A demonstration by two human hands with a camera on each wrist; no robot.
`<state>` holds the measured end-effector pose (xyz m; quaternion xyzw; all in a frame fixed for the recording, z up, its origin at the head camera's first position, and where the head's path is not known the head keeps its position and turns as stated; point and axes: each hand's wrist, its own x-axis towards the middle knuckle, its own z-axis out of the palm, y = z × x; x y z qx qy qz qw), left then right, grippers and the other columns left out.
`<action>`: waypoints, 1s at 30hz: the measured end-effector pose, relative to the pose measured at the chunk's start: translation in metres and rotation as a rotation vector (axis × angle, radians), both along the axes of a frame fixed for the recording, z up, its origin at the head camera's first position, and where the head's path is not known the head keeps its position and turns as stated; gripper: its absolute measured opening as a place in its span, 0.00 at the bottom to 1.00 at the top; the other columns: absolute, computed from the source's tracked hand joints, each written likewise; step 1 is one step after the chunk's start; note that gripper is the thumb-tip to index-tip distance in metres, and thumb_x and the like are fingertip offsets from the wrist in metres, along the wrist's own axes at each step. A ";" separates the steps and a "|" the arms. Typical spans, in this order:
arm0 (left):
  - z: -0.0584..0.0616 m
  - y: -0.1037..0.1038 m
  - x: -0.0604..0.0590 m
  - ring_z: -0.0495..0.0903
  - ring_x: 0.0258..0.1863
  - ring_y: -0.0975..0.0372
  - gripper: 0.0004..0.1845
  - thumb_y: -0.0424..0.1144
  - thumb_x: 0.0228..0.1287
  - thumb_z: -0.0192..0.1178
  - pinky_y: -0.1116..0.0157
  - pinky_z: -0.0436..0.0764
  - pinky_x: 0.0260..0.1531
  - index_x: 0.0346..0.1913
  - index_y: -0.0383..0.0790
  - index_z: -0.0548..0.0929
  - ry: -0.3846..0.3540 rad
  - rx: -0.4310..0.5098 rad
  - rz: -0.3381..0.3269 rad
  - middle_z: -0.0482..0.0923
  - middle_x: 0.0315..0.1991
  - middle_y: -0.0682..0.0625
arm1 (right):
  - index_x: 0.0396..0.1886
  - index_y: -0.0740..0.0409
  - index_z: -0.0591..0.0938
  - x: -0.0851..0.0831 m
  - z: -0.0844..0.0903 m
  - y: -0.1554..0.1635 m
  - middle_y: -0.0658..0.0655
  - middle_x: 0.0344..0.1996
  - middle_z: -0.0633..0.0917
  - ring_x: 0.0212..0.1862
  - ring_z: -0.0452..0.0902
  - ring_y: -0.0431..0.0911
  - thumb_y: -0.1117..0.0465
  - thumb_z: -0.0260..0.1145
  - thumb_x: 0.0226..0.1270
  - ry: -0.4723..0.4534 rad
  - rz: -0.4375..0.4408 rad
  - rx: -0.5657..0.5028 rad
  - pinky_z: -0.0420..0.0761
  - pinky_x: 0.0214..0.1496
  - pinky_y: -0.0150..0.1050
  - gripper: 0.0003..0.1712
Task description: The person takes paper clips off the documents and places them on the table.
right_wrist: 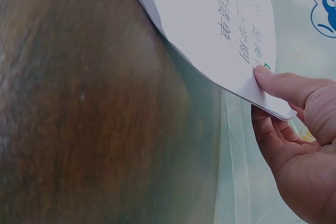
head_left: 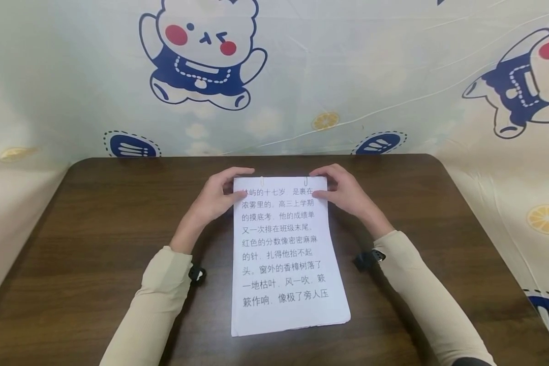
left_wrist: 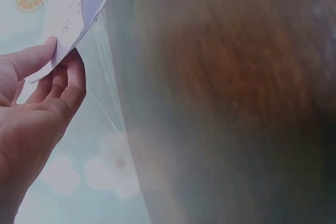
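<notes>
A stack of printed paper sheets [head_left: 283, 244] with large Chinese text is held by its upper corners above the brown table. My left hand [head_left: 217, 195] pinches the upper left corner, thumb on the front. In the left wrist view the fingers of that left hand [left_wrist: 47, 87] lie behind the sheets [left_wrist: 65, 14]. My right hand [head_left: 345, 190] pinches the upper right corner the same way; the right wrist view shows this right hand [right_wrist: 299, 114] with its thumb on the printed face. Two paper clips, a pale one [head_left: 263, 181] and a darker one [head_left: 305, 181], sit on the top edge.
The dark brown wooden table [head_left: 96, 244] has rounded far corners. Behind it hangs a pale cloth [head_left: 302, 76] printed with cartoon bears and orange slices. A dark strap piece [head_left: 196, 274] is at the left wrist, another dark device [head_left: 369, 259] at the right.
</notes>
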<state>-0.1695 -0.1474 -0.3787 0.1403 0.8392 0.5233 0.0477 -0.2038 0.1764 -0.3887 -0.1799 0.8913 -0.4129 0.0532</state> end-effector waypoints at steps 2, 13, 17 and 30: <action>0.000 0.000 0.001 0.83 0.49 0.50 0.28 0.25 0.67 0.60 0.71 0.80 0.38 0.69 0.45 0.75 0.000 0.010 0.003 0.79 0.61 0.42 | 0.61 0.52 0.79 0.000 0.000 0.001 0.58 0.58 0.76 0.58 0.78 0.54 0.64 0.74 0.62 -0.004 0.003 -0.012 0.81 0.64 0.50 0.27; -0.003 0.000 0.002 0.83 0.49 0.50 0.27 0.26 0.68 0.59 0.71 0.81 0.36 0.68 0.46 0.76 -0.009 0.052 0.019 0.79 0.60 0.42 | 0.60 0.55 0.79 0.002 0.006 -0.001 0.59 0.57 0.77 0.56 0.79 0.55 0.67 0.73 0.62 -0.019 0.012 -0.049 0.82 0.61 0.52 0.26; -0.005 0.001 0.001 0.84 0.47 0.49 0.26 0.25 0.69 0.59 0.71 0.81 0.35 0.67 0.45 0.76 -0.026 0.080 0.020 0.80 0.60 0.40 | 0.60 0.57 0.79 0.001 0.005 -0.001 0.60 0.57 0.78 0.56 0.79 0.55 0.68 0.72 0.62 -0.007 0.018 -0.057 0.81 0.62 0.52 0.25; -0.006 0.002 -0.001 0.87 0.44 0.49 0.24 0.24 0.69 0.57 0.71 0.82 0.31 0.67 0.41 0.76 -0.058 0.123 0.038 0.80 0.58 0.39 | 0.63 0.54 0.77 -0.004 0.003 0.000 0.58 0.57 0.82 0.53 0.84 0.53 0.66 0.71 0.65 -0.038 0.041 -0.096 0.85 0.51 0.39 0.26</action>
